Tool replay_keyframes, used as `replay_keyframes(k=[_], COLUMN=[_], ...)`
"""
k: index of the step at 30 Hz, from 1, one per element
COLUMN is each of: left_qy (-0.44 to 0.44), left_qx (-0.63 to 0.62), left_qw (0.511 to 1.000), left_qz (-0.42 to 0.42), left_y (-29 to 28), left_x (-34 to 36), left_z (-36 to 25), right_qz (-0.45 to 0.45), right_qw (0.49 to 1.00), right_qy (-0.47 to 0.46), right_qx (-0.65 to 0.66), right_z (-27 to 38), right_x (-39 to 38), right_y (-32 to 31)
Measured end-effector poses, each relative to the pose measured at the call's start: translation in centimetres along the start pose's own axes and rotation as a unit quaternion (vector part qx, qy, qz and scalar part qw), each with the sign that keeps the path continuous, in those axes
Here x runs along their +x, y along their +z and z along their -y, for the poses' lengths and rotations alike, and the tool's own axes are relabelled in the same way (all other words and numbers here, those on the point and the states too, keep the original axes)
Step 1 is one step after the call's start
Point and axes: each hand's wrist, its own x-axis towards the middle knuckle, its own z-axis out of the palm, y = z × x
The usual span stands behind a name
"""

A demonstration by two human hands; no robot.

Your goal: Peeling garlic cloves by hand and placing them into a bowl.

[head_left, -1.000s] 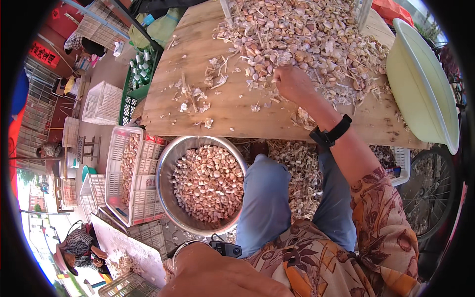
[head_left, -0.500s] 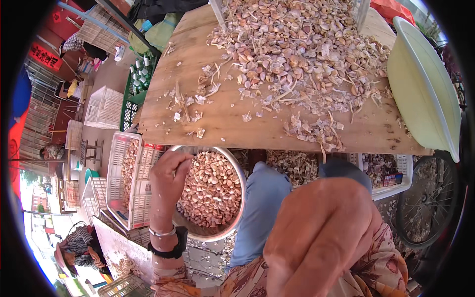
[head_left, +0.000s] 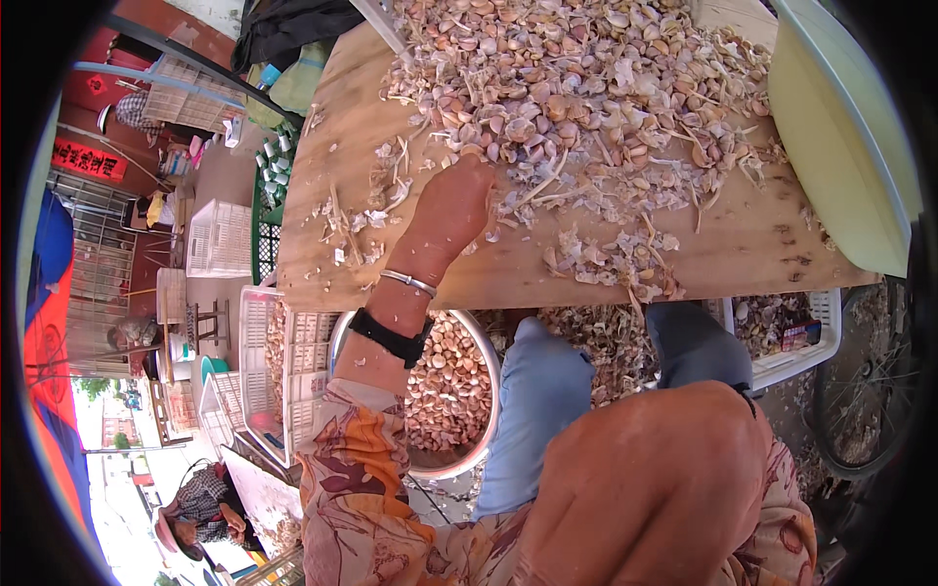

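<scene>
A pile of garlic cloves with dry skins and stalks (head_left: 576, 78) covers much of the wooden table (head_left: 743, 264). My left hand (head_left: 459, 195) rests at the pile's near left edge, fingers curled down among the cloves, their grip hidden. My right hand (head_left: 645, 479) looms large and close to the camera at the lower right, over my lap, seen from the back with fingers bent; whatever it holds is hidden. Below the table, left of my knee, a steel bowl (head_left: 481, 430) holds many cloves, partly hidden behind my left forearm.
A pale yellow basin (head_left: 840, 156) leans at the table's right. White crates (head_left: 293, 391) stand at left, another (head_left: 826, 322) under the table at right, beside a wheel (head_left: 860, 400). A green crate of bottles (head_left: 269, 225) is behind. A co-worker in checked clothing (head_left: 200, 508) works at lower left.
My right hand has left the garlic pile and come down close to the camera. My left hand has risen from beside the steel bowl to the pile.
</scene>
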Motion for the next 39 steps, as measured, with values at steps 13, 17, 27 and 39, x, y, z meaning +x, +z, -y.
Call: replay_keyframes(k=[13, 17, 27, 39], left_qy=[-0.238, -0.297, -0.219, -0.197], left_qx=[-0.756, -0.700, -0.197, -0.114], left_qw=[0.580, 0.617, 0.950, 0.972], left_qz=[-0.187, -0.205, -0.103, -0.058], left_y=[-1.5, -1.3, 0.6, 0.2], left_x=[-3.7, -1.4, 0.8, 3.7], left_z=[2.3, 3.4, 5.0, 2.4], right_qz=[-0.551, -0.613, -0.673, -0.693], right_qw=[0.827, 0.777, 0.721, 0.683], right_qy=[0.116, 0.140, 0.163, 0.220], right_qx=[0.004, 0.012, -0.013, -0.068], right_z=[-1.5, -0.7, -1.2, -1.5], right_x=[-8.5, -10.0, -10.7, -10.6], right_y=[-8.0, -9.5, -10.4, -10.7])
